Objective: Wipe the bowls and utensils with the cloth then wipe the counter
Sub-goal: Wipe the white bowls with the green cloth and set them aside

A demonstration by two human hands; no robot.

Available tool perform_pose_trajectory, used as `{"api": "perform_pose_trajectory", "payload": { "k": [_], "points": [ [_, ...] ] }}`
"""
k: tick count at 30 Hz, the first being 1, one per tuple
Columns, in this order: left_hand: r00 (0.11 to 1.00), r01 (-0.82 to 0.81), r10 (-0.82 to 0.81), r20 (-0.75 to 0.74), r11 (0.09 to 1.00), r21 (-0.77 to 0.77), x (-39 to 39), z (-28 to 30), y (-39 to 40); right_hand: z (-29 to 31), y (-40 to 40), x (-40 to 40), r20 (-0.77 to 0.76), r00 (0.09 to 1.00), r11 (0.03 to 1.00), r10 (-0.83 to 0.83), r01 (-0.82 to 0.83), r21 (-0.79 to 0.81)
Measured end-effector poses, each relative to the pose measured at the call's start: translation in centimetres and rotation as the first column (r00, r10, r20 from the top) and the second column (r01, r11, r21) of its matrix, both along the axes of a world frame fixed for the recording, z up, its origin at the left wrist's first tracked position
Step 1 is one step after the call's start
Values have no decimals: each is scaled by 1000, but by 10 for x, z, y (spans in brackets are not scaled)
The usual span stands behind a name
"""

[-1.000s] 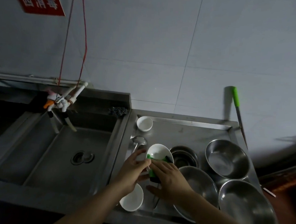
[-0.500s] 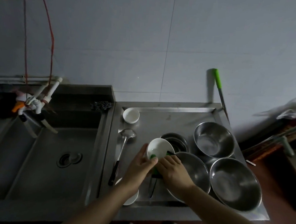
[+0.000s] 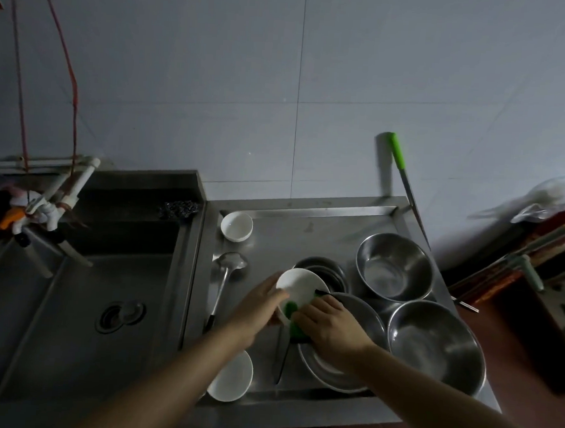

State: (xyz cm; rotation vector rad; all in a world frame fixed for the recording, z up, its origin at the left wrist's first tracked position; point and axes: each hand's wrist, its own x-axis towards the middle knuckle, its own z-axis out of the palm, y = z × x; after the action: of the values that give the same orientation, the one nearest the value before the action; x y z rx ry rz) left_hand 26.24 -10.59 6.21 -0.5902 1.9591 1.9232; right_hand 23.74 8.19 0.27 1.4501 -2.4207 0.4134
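Your counter (image 3: 306, 228) holds three big steel bowls (image 3: 395, 265) by its right edge. Near the middle, your left hand (image 3: 255, 306) grips the white bowl (image 3: 298, 287), now tipped up more than a second ago. Your right hand (image 3: 329, 322) has slid lower on its near rim, fingers curled around the green cloth (image 3: 290, 310). You are probably still on this bowl; the ladle (image 3: 226, 276) waits by the left edge
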Motion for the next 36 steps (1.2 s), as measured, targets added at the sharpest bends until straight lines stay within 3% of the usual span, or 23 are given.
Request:
{"api": "perform_pose_trajectory", "payload": {
  "k": [3, 5, 7, 9, 11, 12, 14, 16, 19, 21, 24, 27, 28, 30, 32, 34, 36],
  "points": [
    [993, -74, 72, -92, 997, -12, 9, -13, 18, 4, -17, 12, 78, 982, 984, -174, 177, -36],
    [994, -83, 77, -77, 993, -78, 8, -16, 17, 7, -22, 24, 136, 974, 979, -179, 191, -75],
    [1000, -20, 22, 14, 993, -119, 1, -8, 2, 8, -14, 30, 118, 989, 989, -90, 103, -108],
    [975, 191, -174, 137, 973, -127, -8, 6, -20, 8, 4, 26, 38, 995, 989, 94, -89, -115],
    [910, 381, -360, 206, 922, -71, -15, 4, -33, 8, 20, 14, -17, 968, 966, 249, -249, -61],
    [908, 379, -361, 213, 924, -50, -16, 3, -32, 7, 24, 6, -37, 961, 961, 275, -276, -14],
    [959, 229, -229, 166, 973, 19, -14, 0, -19, 6, 24, -8, -34, 976, 976, 216, -215, 26],
    [996, 19, -29, 88, 994, 107, -10, -8, 0, 10, 17, -11, 43, 998, 999, 45, -45, 12],
    [993, -110, 112, -35, 992, 63, -1, -22, 23, 12, -1, 1, 81, 988, 991, -130, 131, -8],
    [991, -114, 113, -71, 994, -3, -1, -23, 25, 12, -9, 13, 114, 981, 987, -155, 159, -33],
    [997, 66, -63, 37, 993, -102, -13, -7, 1, 15, 2, 19, 108, 994, 996, -13, 22, -85],
    [911, 389, -378, 165, 921, -36, -23, -5, -29, 20, 23, 10, 33, 965, 964, 261, -259, -68],
    [901, 402, -391, 190, 916, -19, -24, -7, -29, 19, 26, 3, 21, 955, 955, 297, -297, -22],
    [954, 248, -243, 174, 969, -11, -19, -11, -18, 14, 26, -11, 9, 970, 969, 242, -242, 46],
    [993, 31, -40, 115, 996, 83, -14, -22, -1, 11, 20, -19, 94, 993, 997, 66, -69, 22],
    [994, -79, 66, 90, 987, 141, -5, -30, 18, 10, 9, -16, 142, 988, 998, -67, 64, 21],
    [991, -117, 111, 74, 989, 94, -1, -33, 27, 9, -1, -6, 158, 981, 994, -110, 108, 19]
  ]
}}
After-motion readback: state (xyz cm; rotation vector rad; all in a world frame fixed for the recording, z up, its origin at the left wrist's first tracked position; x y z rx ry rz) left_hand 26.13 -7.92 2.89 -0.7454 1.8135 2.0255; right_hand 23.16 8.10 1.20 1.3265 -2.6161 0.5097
